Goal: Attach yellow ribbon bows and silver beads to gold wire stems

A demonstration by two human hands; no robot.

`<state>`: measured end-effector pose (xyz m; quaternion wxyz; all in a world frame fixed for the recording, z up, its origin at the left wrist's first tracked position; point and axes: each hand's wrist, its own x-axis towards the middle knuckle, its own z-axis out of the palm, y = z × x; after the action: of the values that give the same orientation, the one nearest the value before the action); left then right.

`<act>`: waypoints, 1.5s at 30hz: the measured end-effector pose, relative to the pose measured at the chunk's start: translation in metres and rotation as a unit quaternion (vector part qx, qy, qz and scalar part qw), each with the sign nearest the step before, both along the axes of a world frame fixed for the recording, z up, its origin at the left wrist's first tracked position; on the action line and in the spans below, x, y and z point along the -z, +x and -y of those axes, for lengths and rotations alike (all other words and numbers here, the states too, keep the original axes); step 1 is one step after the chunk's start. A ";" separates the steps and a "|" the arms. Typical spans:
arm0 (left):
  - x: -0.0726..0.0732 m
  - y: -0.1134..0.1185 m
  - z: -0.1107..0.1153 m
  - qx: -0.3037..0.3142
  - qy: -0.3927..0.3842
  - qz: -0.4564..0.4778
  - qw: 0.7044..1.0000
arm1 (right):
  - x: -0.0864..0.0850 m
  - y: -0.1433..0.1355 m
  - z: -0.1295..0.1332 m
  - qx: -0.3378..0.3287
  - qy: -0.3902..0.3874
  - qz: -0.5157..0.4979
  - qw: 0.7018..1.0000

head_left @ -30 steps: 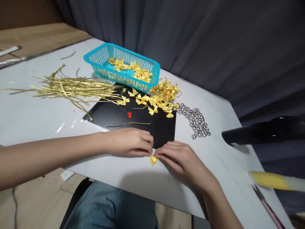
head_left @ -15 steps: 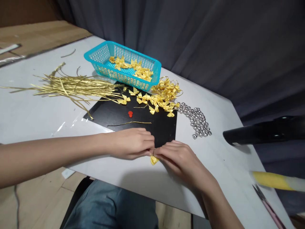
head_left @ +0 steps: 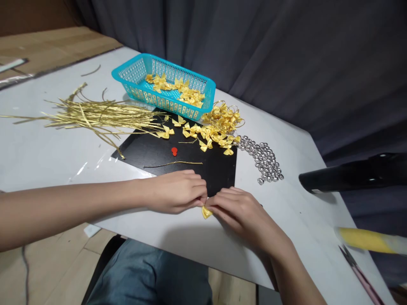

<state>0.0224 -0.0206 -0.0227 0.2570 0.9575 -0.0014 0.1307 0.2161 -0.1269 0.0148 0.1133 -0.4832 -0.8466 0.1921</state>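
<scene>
Close together at the front edge of the black mat [head_left: 190, 176], my two hands pinch a yellow ribbon bow [head_left: 206, 212]. My left hand [head_left: 179, 190] comes in from the left, its fingers curled and their tips at the bow's upper side. From the right, my right hand [head_left: 240, 209] grips the bow between thumb and fingers. Part of the bow is hidden by the fingertips. On the mat beyond lie a gold cord [head_left: 173, 163], a small red piece [head_left: 174, 151] and several yellow bows [head_left: 206, 145].
A turquoise basket [head_left: 165, 103] with bows stands at the back. Gold cords [head_left: 104, 114] are heaped at left, looped bows [head_left: 224, 116] behind the mat. Silver beads [head_left: 267, 161] lie right of it. A black tube-like object [head_left: 337, 176], a yellow-ended item [head_left: 365, 240] and pliers [head_left: 359, 273] are at right.
Both hands hold the same pinch on the bow, with hardly any movement. The whole view has shifted very slightly.
</scene>
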 end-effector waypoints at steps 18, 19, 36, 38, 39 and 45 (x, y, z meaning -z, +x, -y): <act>0.000 0.000 0.000 0.013 -0.011 0.010 1.000 | -0.009 0.012 -0.004 0.026 -0.055 -0.079 0.995; 0.001 0.000 0.000 0.013 -0.012 0.008 1.000 | -0.009 0.012 -0.004 0.024 -0.057 -0.082 0.995; -0.001 -0.002 -0.002 -0.042 -0.071 0.054 0.995 | 0.001 0.010 -0.005 0.090 -0.005 -0.171 0.981; -0.003 -0.002 -0.002 -0.094 -0.118 0.053 0.987 | 0.001 0.010 -0.004 0.141 0.083 -0.181 0.970; -0.004 -0.001 -0.002 -0.120 -0.154 0.049 0.980 | 0.000 0.010 -0.004 0.155 0.132 -0.184 0.961; -0.011 0.004 -0.002 -0.196 -0.334 0.032 0.921 | 0.003 0.005 -0.003 0.095 0.242 -0.133 0.957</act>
<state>0.0259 -0.0184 -0.0116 0.5309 0.7926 0.2219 0.2017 0.2209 -0.1235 0.0116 0.3559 -0.4896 -0.7953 0.0328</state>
